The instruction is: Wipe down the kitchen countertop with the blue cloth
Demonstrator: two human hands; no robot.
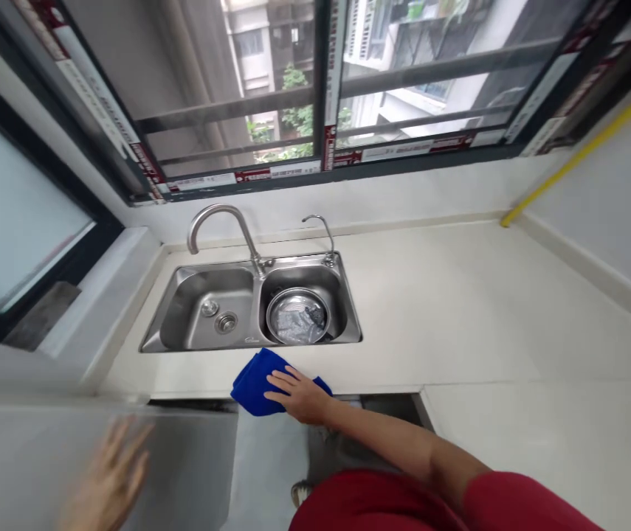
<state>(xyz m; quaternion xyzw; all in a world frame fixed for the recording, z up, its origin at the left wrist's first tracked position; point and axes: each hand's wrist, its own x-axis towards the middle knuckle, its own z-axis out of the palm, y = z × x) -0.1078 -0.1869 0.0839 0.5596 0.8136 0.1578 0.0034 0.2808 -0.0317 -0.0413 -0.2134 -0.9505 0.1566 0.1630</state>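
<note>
My right hand lies flat with its fingers stretched out on a blue cloth, pressing it on the front edge of the pale countertop, just in front of the sink. My left hand is at the lower left, blurred, fingers spread, holding nothing, against a grey panel that looks like a cabinet door.
A steel double sink is set in the counter, with a tall tap and a small tap. A round metal pot sits in its right basin. A barred window runs behind; walls close both sides.
</note>
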